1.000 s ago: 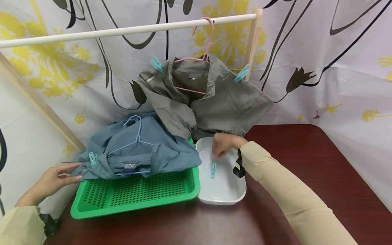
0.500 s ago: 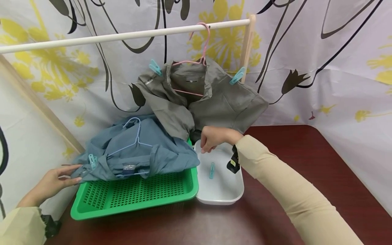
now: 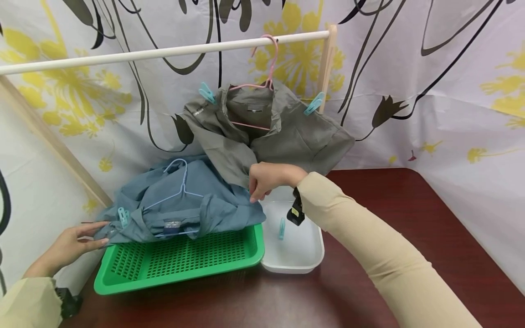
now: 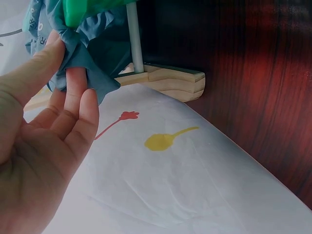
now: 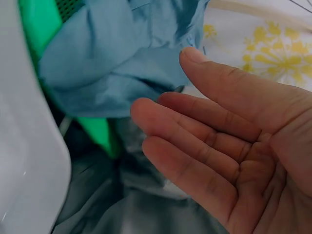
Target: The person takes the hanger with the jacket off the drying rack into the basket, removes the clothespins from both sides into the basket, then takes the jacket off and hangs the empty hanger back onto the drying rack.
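My left hand [image 3: 67, 246] pinches the left edge of a blue shirt [image 3: 164, 200] between thumb and fingers; the left wrist view shows the cloth [image 4: 78, 51] caught there. The shirt lies across a green basket [image 3: 180, 280] with a light blue hanger [image 3: 182, 184] in it and a turquoise clothespin [image 3: 123, 217] at its left shoulder. My right hand [image 3: 268, 178] is beside the shirt's right end, over the far left corner of a white tray [image 3: 293, 269]. Its fingers are loosely bent with nothing between them in the right wrist view. One clothespin [image 3: 281, 228] lies in the tray.
A grey shirt [image 3: 303, 139] hangs behind on a pink hanger [image 3: 270, 59] from a white rail [image 3: 143, 55], with a turquoise clothespin [image 3: 207, 93] on one shoulder and another clothespin [image 3: 314, 103] on the other. Wooden posts [image 3: 327, 68] bear the rail. The dark red table [image 3: 377, 205] extends to the right.
My right hand has left the clothespin in the tray and moved left toward the blue shirt. My left hand stays at the shirt's edge. The head view has shifted slightly.
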{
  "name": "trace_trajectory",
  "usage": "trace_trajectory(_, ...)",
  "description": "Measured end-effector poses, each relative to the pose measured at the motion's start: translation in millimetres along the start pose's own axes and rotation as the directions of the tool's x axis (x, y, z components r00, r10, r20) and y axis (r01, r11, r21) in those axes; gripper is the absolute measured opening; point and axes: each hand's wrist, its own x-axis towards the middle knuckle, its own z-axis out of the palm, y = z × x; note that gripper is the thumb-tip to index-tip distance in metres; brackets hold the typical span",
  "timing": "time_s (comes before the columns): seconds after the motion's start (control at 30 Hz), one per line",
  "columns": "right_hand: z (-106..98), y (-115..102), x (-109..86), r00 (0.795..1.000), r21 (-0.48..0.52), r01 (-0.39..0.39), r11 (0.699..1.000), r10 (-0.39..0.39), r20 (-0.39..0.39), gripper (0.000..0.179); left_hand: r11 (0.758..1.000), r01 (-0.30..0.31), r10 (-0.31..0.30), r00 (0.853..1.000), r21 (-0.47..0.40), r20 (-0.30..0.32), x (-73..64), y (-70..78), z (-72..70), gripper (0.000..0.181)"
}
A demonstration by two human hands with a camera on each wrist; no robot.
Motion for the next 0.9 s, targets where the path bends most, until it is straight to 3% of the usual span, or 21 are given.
trace_trajectory(0.3, -6, -24, 18.4, 0.997, -0.022, 0.079, 0.997, -0.079, 0.023, 0.015, 1.000, -0.017, 0.017, 1.000, 0.005, -0.026, -2.0, 0.8, -0.5, 0.056)
trace_trajectory(0.53, -8, -36, 31.7, 0.996, -0.009, 0.071, 0.997, -0.071, 0.055, 0.010, 0.999, -0.048, 0.048, 0.998, 0.000, -0.044, -0.1, -0.3, 1.4, 0.056)
trace_trajectory(0.9, -7, -49, 54.1, 0.987, -0.010, 0.139, 0.990, -0.138, 0.085, 0.013, 0.999, -0.048, 0.049, 0.999, 0.007, -0.017, 2.1, -2.1, -0.6, 0.056)
